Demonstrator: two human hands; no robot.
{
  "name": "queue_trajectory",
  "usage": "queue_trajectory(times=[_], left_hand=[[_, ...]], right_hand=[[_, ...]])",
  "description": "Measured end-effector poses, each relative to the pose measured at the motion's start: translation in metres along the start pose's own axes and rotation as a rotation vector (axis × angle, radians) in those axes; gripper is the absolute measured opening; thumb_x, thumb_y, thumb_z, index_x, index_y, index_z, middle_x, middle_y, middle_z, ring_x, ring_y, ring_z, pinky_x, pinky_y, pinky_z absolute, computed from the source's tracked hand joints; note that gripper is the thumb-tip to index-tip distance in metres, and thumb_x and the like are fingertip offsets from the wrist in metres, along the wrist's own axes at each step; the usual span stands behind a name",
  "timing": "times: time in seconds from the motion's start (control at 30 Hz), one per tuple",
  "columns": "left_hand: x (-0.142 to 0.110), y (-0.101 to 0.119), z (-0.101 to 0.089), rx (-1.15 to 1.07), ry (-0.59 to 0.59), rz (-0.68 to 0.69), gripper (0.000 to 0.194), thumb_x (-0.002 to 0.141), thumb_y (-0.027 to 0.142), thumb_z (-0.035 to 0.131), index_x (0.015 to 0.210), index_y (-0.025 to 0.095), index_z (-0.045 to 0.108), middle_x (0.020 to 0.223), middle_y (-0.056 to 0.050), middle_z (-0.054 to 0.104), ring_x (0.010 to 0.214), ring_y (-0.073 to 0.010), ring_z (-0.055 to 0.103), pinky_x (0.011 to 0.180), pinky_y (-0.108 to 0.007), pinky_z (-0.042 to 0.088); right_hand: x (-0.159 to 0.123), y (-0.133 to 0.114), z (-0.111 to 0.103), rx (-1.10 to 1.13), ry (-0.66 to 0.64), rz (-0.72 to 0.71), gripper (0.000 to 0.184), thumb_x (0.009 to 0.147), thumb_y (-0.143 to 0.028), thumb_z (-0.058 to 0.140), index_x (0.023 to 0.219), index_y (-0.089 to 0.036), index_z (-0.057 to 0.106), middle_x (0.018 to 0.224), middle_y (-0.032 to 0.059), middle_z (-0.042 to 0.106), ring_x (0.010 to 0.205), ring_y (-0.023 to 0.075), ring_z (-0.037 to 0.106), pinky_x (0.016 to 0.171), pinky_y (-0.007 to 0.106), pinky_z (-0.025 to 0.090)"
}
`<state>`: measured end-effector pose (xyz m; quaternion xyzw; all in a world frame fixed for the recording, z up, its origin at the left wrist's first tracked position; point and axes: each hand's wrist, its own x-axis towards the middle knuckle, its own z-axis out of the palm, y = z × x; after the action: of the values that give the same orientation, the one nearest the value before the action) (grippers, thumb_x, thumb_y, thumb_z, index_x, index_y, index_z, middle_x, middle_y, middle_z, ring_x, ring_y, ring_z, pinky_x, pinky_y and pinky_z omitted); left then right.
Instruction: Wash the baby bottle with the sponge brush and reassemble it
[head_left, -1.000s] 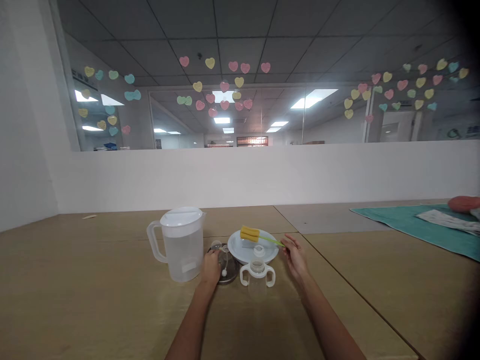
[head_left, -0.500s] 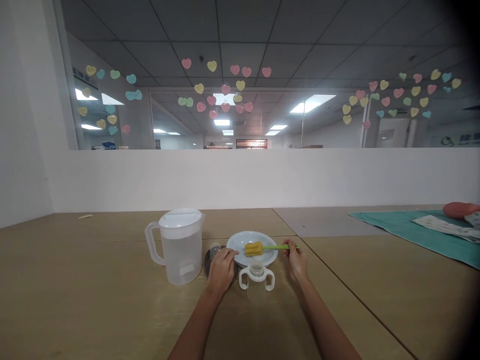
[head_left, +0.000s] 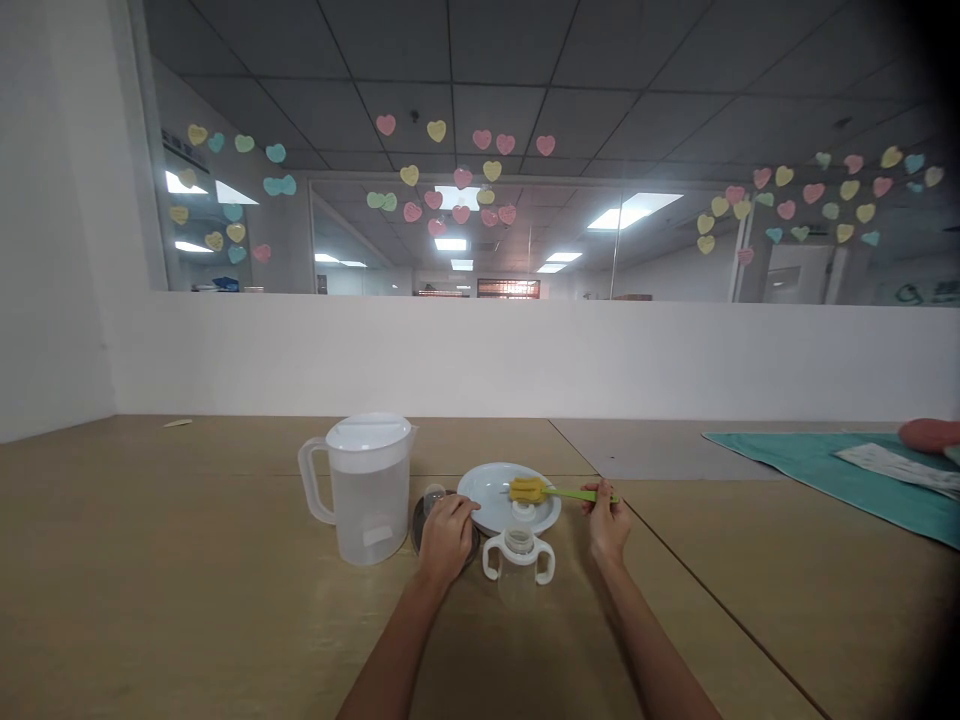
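My right hand (head_left: 607, 524) is closed on the green handle of a bottle brush (head_left: 559, 491), whose yellow sponge head hangs just above the white plate (head_left: 487, 497). My left hand (head_left: 445, 535) rests with curled fingers over a dark round lid (head_left: 417, 524) beside the plate; what it grips is hidden. A clear two-handled baby bottle (head_left: 518, 558) stands open between my hands. A small white ring part (head_left: 523, 511) lies on the plate's near edge. A translucent pitcher (head_left: 365, 487) with water stands left of my left hand.
The wooden table (head_left: 187, 600) runs to a white partition wall. At the far right lies a teal cloth (head_left: 832, 462) with papers and a red object (head_left: 928, 434). A small scrap (head_left: 178, 423) sits at the back left.
My right hand has lifted the brush off the plate and drawn it to the right. My left hand has closed further over the dark lid.
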<state>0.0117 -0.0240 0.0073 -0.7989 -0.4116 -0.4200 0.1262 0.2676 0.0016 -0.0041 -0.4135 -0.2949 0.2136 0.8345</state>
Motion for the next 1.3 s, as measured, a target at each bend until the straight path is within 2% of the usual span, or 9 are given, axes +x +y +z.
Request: queue_trajectory(times=[0.13, 0.27, 0.43, 0.53, 0.8, 0.97, 1.13, 1.3], left_hand=[[0.000, 0.001, -0.001, 0.004, -0.027, -0.002, 0.030, 0.084, 0.006, 0.040, 0.095, 0.019, 0.065, 0.096, -0.006, 0.065, 0.093, -0.0205, 0.057, 0.085, -0.037, 0.046], [0.000, 0.003, -0.002, 0.014, -0.040, -0.008, 0.029, 0.083, 0.005, 0.041, 0.094, 0.019, 0.065, 0.095, -0.006, 0.065, 0.092, -0.0202, 0.057, 0.086, -0.037, 0.046], [0.000, 0.003, -0.002, 0.025, -0.063, -0.007, 0.030, 0.084, 0.006, 0.040, 0.094, 0.020, 0.065, 0.093, -0.005, 0.065, 0.090, -0.0195, 0.057, 0.085, -0.037, 0.045], [0.000, 0.003, -0.001, 0.038, -0.063, 0.001, 0.030, 0.085, 0.008, 0.040, 0.094, 0.021, 0.065, 0.093, -0.005, 0.065, 0.089, -0.0193, 0.057, 0.083, -0.037, 0.045], [0.001, 0.012, -0.005, -0.010, -0.101, 0.029, 0.027, 0.091, 0.022, 0.040, 0.104, 0.022, 0.063, 0.098, -0.005, 0.065, 0.095, -0.0207, 0.056, 0.087, -0.039, 0.044], [0.001, 0.019, -0.005, -0.042, -0.159, 0.032, 0.031, 0.092, 0.027, 0.038, 0.114, 0.023, 0.059, 0.107, -0.006, 0.064, 0.102, -0.0216, 0.055, 0.090, -0.040, 0.043], [-0.001, 0.015, 0.000, -0.047, -0.188, 0.035, 0.036, 0.094, 0.031, 0.036, 0.126, 0.025, 0.052, 0.120, -0.006, 0.061, 0.113, -0.0224, 0.052, 0.096, -0.043, 0.041], [-0.002, 0.016, 0.002, -0.089, -0.171, 0.034, 0.036, 0.093, 0.029, 0.037, 0.125, 0.024, 0.052, 0.122, -0.006, 0.061, 0.116, -0.0223, 0.051, 0.099, -0.044, 0.040]], right_hand=[[-0.006, -0.007, 0.002, -0.068, -0.031, -0.102, 0.053, 0.075, -0.067, 0.050, 0.067, -0.015, 0.058, 0.062, 0.0005, 0.057, 0.044, 0.0081, 0.045, 0.041, 0.022, 0.035], [-0.010, -0.011, 0.004, -0.107, -0.033, -0.107, 0.054, 0.075, -0.068, 0.049, 0.068, -0.015, 0.058, 0.066, 0.0019, 0.059, 0.044, 0.0085, 0.046, 0.041, 0.022, 0.036], [-0.009, -0.012, 0.001, -0.175, -0.018, -0.082, 0.057, 0.077, -0.070, 0.044, 0.063, -0.016, 0.057, 0.049, -0.0012, 0.052, 0.041, 0.0101, 0.044, 0.042, 0.023, 0.035], [-0.010, -0.015, 0.001, -0.211, -0.060, -0.043, 0.061, 0.075, -0.073, 0.042, 0.059, -0.016, 0.056, 0.039, -0.0025, 0.046, 0.039, 0.0113, 0.043, 0.041, 0.024, 0.033], [-0.013, -0.021, 0.004, -0.150, -0.089, 0.086, 0.064, 0.064, -0.081, 0.045, 0.058, -0.019, 0.052, 0.034, -0.0049, 0.042, 0.033, 0.0099, 0.038, 0.037, 0.024, 0.030], [-0.012, -0.020, 0.004, -0.135, -0.109, 0.131, 0.063, 0.063, -0.081, 0.047, 0.057, -0.019, 0.051, 0.032, -0.0060, 0.040, 0.031, 0.0092, 0.037, 0.035, 0.023, 0.029], [-0.012, -0.019, 0.004, -0.100, -0.110, 0.177, 0.061, 0.063, -0.078, 0.052, 0.056, -0.018, 0.052, 0.034, -0.0058, 0.041, 0.033, 0.0086, 0.037, 0.035, 0.022, 0.028], [-0.013, -0.020, 0.005, -0.075, -0.108, 0.222, 0.059, 0.063, -0.074, 0.056, 0.054, -0.017, 0.053, 0.036, -0.0046, 0.043, 0.034, 0.0085, 0.038, 0.036, 0.022, 0.029]])
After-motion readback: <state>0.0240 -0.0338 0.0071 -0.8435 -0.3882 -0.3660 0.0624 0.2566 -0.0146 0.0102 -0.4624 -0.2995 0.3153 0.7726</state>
